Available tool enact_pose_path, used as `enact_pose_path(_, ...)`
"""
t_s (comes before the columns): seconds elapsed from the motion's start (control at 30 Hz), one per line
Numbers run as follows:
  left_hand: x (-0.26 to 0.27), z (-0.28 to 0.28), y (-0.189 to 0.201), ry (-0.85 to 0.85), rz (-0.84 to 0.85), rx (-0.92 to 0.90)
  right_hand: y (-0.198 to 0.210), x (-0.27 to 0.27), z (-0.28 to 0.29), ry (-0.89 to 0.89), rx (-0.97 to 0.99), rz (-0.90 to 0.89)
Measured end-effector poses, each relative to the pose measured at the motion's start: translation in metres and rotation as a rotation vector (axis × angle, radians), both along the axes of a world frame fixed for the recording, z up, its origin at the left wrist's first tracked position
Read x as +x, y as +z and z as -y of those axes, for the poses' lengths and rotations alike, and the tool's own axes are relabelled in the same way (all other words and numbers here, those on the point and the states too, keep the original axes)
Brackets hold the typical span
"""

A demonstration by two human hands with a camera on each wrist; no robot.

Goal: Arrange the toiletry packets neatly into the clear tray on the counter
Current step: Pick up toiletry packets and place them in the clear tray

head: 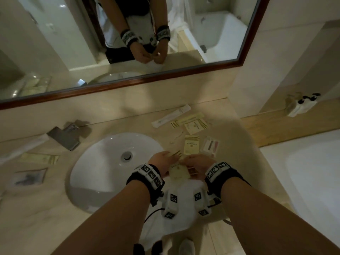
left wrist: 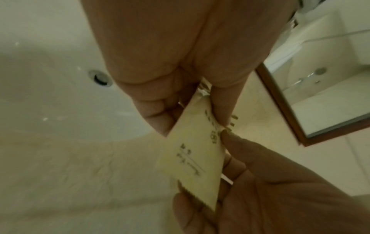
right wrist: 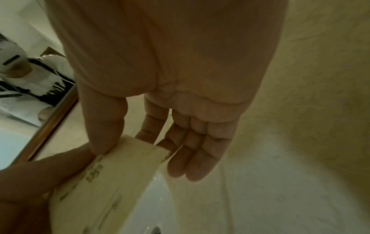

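Currently: one pale yellow packet (head: 179, 173), held between both hands over the counter (head: 110, 115) by the sink (head: 103, 162). Likely light, thin, floppy, slick; best pinched at the flat edges. Left hand (head: 161, 161): thumb and fingers pinch its far end. Right hand (head: 197, 165): thumb pinches an edge, remaining fingers relaxed. Further packets (head: 191, 144) lie nearby. Clear tray not identified.
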State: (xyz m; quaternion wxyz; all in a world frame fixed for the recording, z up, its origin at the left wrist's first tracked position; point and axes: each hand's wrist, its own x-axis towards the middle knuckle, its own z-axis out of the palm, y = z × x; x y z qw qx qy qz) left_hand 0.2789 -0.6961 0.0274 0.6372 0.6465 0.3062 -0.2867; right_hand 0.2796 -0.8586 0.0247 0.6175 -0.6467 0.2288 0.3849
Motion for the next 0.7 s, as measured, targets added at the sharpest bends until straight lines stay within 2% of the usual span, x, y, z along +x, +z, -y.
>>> enact_pose_path(0.13, 0.005, -0.032, 0.044, 0.166, 0.19, -0.028, 0.031, 0.011, -0.035, 0.081, 0.104, 0.059)
enact_pose_path(0.27, -0.003, -0.086, 0.076, 0.287, 0.278, -0.007, 0.06, 0.015, -0.094, 0.177, 0.133, 0.139)
enact_pose_path(0.53, -0.052, -0.224, 0.099, 0.426, 0.292, -0.001, 0.103, 0.024, -0.21, 0.217, 0.115, 0.285)
enact_pose_path(0.63, -0.078, -0.281, 0.103, 0.425, 0.279, -0.046, 0.109, 0.025, -0.271, 0.247, 0.079, 0.345)
enact_pose_path(0.7, -0.098, -0.323, 0.103, 0.468, 0.243, -0.008, 0.108, 0.02, -0.317, 0.28, 0.051, 0.375)
